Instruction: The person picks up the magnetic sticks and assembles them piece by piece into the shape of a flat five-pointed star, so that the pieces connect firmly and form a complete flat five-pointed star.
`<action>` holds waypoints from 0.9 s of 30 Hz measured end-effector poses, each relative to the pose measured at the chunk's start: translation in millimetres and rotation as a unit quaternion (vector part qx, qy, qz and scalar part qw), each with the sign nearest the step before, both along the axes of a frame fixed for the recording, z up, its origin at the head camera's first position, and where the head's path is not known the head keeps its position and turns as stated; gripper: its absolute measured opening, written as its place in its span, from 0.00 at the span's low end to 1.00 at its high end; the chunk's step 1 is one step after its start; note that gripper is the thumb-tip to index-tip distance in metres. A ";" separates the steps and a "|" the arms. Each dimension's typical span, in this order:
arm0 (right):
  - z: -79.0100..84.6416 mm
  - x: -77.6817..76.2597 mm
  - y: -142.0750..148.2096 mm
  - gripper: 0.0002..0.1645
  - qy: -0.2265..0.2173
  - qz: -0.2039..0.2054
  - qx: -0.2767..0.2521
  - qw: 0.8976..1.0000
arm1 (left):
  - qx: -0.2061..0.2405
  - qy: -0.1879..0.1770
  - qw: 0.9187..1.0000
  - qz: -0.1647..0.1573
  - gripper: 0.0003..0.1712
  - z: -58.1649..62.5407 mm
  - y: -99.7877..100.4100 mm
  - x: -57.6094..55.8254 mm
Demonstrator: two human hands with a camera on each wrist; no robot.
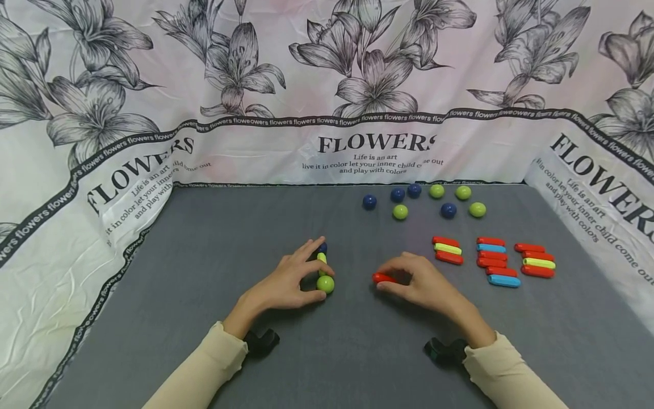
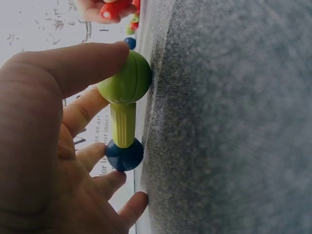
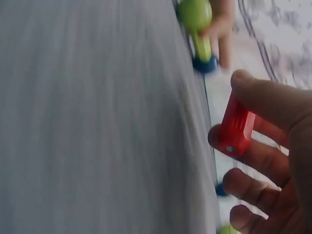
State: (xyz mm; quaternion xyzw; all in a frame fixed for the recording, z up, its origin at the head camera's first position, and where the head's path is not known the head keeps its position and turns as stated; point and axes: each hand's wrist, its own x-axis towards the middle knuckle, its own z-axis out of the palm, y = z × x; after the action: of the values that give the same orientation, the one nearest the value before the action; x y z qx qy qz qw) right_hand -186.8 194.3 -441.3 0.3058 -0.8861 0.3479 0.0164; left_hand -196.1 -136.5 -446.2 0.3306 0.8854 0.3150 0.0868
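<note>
A yellow-green rod (image 2: 124, 122) joins a green ball (image 1: 325, 284) to a dark blue ball (image 2: 125, 155), lying on the grey cloth left of centre. My left hand (image 1: 288, 281) holds this joined piece, its thumb on the green ball and its fingers along the far side, some fingertips at the blue ball. To the right, my right hand (image 1: 421, 284) pinches a red rod (image 3: 237, 122) between thumb and fingers, low over the cloth. A small hole shows in the rod's end in the right wrist view. From above, my fingers partly cover both the joined piece and the red rod.
Several loose blue balls (image 1: 369, 201) and green balls (image 1: 477, 209) sit at the back right. In front of them lie three groups of red rods (image 1: 493, 255), blue rods (image 1: 504, 280) and yellow rods (image 1: 539, 263). A flower-printed cloth (image 1: 245, 153) rises behind and at both sides.
</note>
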 end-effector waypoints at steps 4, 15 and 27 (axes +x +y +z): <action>-4.0 1.7 -30.1 0.10 -0.006 0.023 -0.014 1.000 | 0.002 0.003 1.000 -0.001 0.20 1.4 0.2 -0.6; -16.4 11.9 -79.2 0.08 -0.015 0.007 -0.029 0.999 | 0.009 0.016 1.000 -0.007 0.22 3.3 2.0 0.7; -18.2 12.5 -81.8 0.13 -0.029 0.017 -0.030 0.999 | 0.006 0.004 1.000 -0.004 0.22 3.7 0.9 1.3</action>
State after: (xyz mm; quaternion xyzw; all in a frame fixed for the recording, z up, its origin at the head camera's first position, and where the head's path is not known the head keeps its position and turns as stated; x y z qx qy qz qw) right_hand -174.3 112.5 -459.5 0.3100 -0.8699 0.3837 -0.0060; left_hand -194.7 -135.6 -442.5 0.3359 0.8826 0.3184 0.0826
